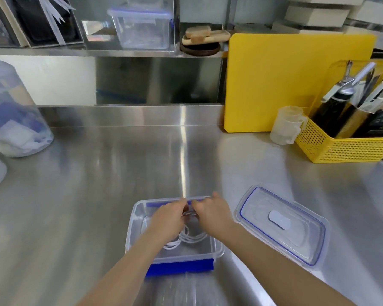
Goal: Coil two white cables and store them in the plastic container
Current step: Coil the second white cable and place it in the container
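Both hands inside the open container (139, 219) on the bench (97, 184): left hand (168, 219) and right hand (210, 214), fingers pinched on white cable (191, 238). Loops already inside; second cable indistinguishable. Lid (301, 239) right of container, not yet fitted.

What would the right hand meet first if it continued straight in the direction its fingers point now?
The right hand points left and slightly forward, so it would probably meet the left hand first, almost touching already above the plastic container. The white cables lie lower; depth is unclear.
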{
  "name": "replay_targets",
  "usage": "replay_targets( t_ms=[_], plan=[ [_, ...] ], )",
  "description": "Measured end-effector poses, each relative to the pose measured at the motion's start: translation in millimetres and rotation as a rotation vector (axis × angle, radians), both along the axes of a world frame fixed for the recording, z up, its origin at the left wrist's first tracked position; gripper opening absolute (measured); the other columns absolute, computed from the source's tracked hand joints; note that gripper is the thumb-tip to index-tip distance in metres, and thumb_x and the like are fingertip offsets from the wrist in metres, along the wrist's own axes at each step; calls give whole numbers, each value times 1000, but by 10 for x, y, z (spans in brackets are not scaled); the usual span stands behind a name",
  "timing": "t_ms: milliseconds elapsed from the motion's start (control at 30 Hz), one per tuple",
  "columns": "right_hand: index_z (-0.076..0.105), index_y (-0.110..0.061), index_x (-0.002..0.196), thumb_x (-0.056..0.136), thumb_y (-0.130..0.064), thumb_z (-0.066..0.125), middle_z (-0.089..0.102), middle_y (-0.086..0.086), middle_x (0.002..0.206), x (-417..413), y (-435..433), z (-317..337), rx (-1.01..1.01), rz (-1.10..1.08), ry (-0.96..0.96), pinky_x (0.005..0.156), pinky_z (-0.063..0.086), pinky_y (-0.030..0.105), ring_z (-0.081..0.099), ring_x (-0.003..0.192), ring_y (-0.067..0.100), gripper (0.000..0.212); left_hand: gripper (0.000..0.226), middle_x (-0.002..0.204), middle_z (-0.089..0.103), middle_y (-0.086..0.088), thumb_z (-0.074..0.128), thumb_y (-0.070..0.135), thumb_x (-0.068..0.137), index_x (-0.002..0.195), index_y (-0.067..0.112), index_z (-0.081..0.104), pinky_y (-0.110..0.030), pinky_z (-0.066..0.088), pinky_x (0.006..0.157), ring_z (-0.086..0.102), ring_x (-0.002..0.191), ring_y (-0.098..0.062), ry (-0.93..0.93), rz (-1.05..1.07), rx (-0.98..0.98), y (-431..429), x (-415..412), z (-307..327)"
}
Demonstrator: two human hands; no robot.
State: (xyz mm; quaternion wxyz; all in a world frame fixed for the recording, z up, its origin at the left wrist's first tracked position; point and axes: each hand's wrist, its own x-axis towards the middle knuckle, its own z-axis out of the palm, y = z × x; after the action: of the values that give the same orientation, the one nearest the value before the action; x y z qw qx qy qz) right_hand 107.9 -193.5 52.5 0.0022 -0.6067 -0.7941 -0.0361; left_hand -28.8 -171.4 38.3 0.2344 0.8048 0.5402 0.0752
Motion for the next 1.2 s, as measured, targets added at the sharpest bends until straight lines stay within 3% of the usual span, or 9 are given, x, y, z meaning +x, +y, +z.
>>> replay_targets(
  t_ms=[100, 167, 267, 433, 600, 800, 933, 1100, 1200],
  plan=[
    [59, -11, 90, 85, -11, 51, 71, 13, 85, 59, -2, -152, -39, 4, -8, 89, 29, 36, 62, 80, 31, 11, 16, 103, 65, -6, 55, 24, 89, 101, 16, 52, -33, 47, 71, 60, 87, -23, -39, -6, 9, -33, -33, 18],
    [58, -11, 91, 85, -14, 50, 70, 13, 87, 87, -12, -211, -16, -28, -6, 88, 28, 36, 60, 80, 30, 11, 16, 86, 59, 0, 57, 31, 88, 89, 20, 45, -29, 40, 61, 52, 72, -19, -68, 59, 95, -85, -120, 38],
    [58, -12, 92, 86, -14, 49, 70, 12, 85, 80, -11, -227, -30, -62, 34, 86, 27, 36, 58, 77, 28, 11, 24, 78, 58, 4, 56, 41, 85, 81, 23, 41, -32, 40, 60, 53, 71, -19, 1, 62, 105, -131, -317, 60],
    [58, -17, 89, 86, -16, 48, 70, 8, 84, 69, 4, -218, -56, -85, 13, 87, 25, 35, 58, 76, 26, 10, 23, 95, 69, 0, 63, 38, 73, 86, 20, 60, -29, 36, 70, 59, 92, -21, 273, -253, 75, -177, -519, 65],
    [58, -17, 88, 88, -16, 48, 69, 7, 82, 47, 18, -203, -69, -102, 6, 88, 26, 34, 53, 72, 24, 10, 20, 93, 72, -3, 49, 11, 82, 85, 16, 69, -35, 23, 102, 57, 94, -23, 547, -376, 203, -187, -488, 67],
    [59, -15, 89, 89, -14, 48, 68, 8, 80, 55, -15, -205, -74, -136, 0, 91, 26, 36, 41, 69, 22, 11, 17, 92, 67, -6, 43, 4, 83, 79, 19, 52, -38, 22, 105, 56, 89, -25, 728, -356, 92, -185, -477, 181],
    [60, -16, 88, 87, -12, 49, 67, 7, 80, 41, -13, -178, -99, -120, -51, 92, 27, 37, 41, 70, 21, 12, 21, 106, 67, -10, 43, 5, 84, 94, 15, 59, -37, 29, 100, 57, 101, -28, 736, -359, 57, -185, -493, 187],
    [59, -17, 82, 89, -19, 47, 65, 6, 79, 31, -24, -161, -107, -72, -108, 95, 26, 40, 42, 70, 21, 14, 12, 94, 63, -6, 46, 9, 83, 80, 20, 47, -35, 28, 99, 51, 89, -26, 593, -332, -46, -185, -526, 180],
    [59, -16, 83, 90, -20, 45, 65, 6, 81, 40, -32, -140, -129, -58, -95, 99, 25, 42, 46, 74, 21, 16, 4, 101, 64, -4, 52, 19, 83, 86, 21, 49, -31, 33, 79, 47, 84, -23, 543, -326, -168, -159, -520, 237]
  ],
)
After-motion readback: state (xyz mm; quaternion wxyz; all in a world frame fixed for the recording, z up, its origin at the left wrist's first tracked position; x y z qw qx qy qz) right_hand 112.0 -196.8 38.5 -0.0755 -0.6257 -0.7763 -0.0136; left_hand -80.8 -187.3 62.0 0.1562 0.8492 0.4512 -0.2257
